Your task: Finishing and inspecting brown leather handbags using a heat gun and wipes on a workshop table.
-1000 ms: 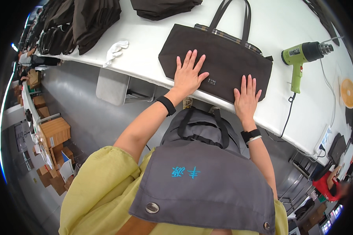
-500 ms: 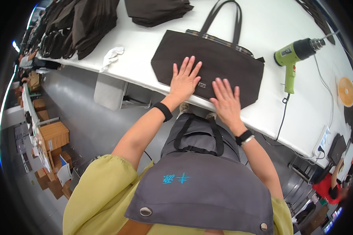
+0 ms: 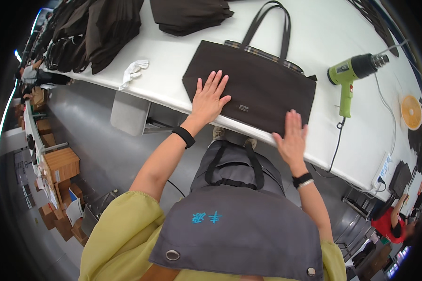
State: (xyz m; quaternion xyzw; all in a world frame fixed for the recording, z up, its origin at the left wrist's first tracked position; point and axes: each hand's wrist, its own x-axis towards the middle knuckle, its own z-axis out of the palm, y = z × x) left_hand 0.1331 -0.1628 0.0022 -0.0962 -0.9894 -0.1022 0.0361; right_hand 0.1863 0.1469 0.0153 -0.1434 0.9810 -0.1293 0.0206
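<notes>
A dark brown tote bag lies flat on the white table, its two long handles stretched toward the far side and a plaid lining showing at its mouth. My left hand rests on the bag's near left part, fingers spread and palm down. Over the bag's near right corner is my right hand, flat with its fingers stretched out; part of it reaches past the table's front edge. Neither hand grips anything. A small pale print shows on the bag between my hands.
A green heat gun lies right of the bag, its cord hanging over the table edge. Left are a white glove and piled dark bags; another dark stack lies behind. A power strip and tape roll sit far right.
My hands have moved apart across the bag: the left one slid left, the right one right and nearer to me. The print between them is more exposed. The bag stays in place.
</notes>
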